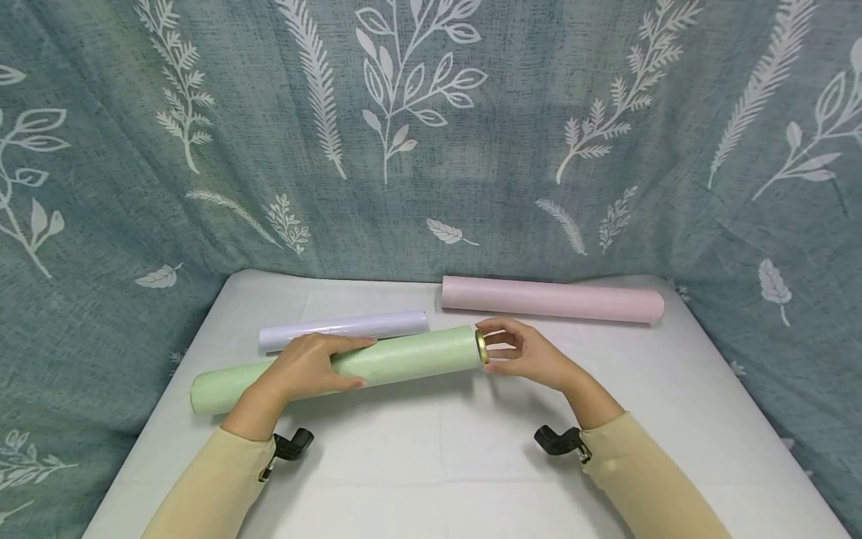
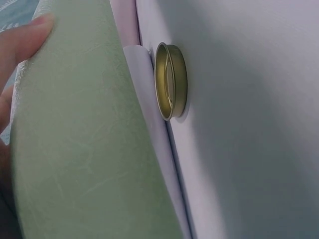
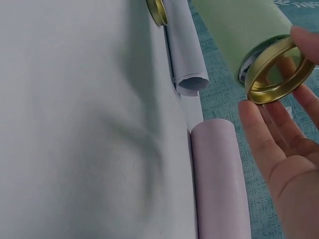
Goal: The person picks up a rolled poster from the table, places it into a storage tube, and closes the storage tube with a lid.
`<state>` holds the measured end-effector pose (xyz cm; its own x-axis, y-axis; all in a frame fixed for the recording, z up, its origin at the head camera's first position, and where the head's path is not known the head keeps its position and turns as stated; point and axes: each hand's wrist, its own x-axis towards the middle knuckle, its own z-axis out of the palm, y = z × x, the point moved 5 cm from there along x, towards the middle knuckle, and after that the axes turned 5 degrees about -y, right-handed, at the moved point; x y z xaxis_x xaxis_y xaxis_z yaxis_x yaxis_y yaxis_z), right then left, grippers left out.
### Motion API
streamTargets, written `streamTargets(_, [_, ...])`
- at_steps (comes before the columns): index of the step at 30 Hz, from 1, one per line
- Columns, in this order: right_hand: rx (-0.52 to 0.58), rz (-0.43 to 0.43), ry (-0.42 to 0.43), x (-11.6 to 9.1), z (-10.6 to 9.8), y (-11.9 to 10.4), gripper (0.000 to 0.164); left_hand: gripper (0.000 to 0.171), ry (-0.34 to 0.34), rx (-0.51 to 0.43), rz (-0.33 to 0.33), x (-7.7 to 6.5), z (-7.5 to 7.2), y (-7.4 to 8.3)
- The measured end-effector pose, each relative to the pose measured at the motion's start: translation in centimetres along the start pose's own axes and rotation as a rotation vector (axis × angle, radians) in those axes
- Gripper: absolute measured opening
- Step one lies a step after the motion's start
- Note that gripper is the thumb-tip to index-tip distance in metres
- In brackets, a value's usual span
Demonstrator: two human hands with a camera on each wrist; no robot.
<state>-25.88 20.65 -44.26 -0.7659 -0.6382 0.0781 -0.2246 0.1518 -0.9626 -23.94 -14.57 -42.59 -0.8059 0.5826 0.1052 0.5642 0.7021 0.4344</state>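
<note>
My left hand [image 1: 303,370] grips a pale green cardboard tube [image 1: 411,355] around its body, with the thumb on the near side. The tube is held above the table at a slant, its right end higher. At that end my right hand [image 1: 528,355] holds a gold metal lid [image 3: 269,96] between thumb and fingertips. In the right wrist view the lid sits tilted against the tube's mouth, and a dark gap shows along one side. A second gold lid [image 2: 179,82] stands on its edge on the table, hidden behind the green tube in the head view.
A lilac tube [image 1: 377,326] lies just behind the green one. Toward the back right, a thicker pink tube [image 1: 552,299] lies near the table's far edge. White cloth covers the table [image 1: 438,464], and a teal leaf-patterned curtain [image 1: 431,195] hangs behind it.
</note>
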Motion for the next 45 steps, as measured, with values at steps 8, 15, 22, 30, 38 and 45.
streamTargets(8, [0.048,0.035,-0.002,0.26,0.22,0.5,0.066,0.063,-0.003,-0.002,0.001,0.01,-0.06,0.03])
streamTargets(15, [0.081,0.019,-0.002,0.49,0.1,0.76,0.068,0.064,-0.003,-0.007,0.003,0.04,-0.11,0.17])
streamTargets(22, [0.101,0.02,-0.004,0.62,0.09,0.53,0.07,0.065,-0.012,-0.004,-0.002,-0.01,0.01,0.32])
streamTargets(30, [0.102,0.015,0.0,0.59,0.17,0.07,0.072,0.065,0.001,-0.002,0.0,0.07,0.17,0.25])
streamTargets(38, [0.078,-0.002,0.022,0.6,-0.12,0.09,0.068,0.065,0.0,-0.007,-0.008,0.12,0.32,0.3])
streamTargets(45, [0.071,0.003,0.039,0.58,-0.21,0.03,0.069,0.064,0.009,-0.013,-0.015,0.18,0.33,0.33])
